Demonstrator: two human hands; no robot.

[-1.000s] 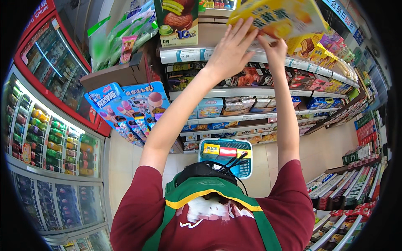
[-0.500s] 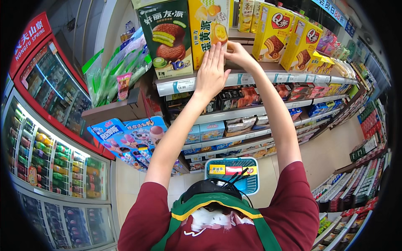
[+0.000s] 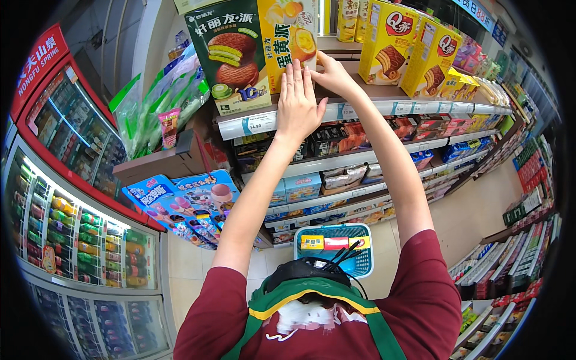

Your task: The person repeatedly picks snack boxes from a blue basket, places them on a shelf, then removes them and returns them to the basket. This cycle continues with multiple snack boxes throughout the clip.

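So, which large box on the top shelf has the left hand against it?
The yellow box directly beside the dark green box: the left hand lies on its front. No hand is on the green box or the two yellow boxes farther right.

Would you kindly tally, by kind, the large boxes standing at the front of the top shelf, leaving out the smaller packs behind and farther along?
Green box: 1
Yellow box partly covered by the left hand: 1
Large yellow boxes farther right: 2
Total: 4
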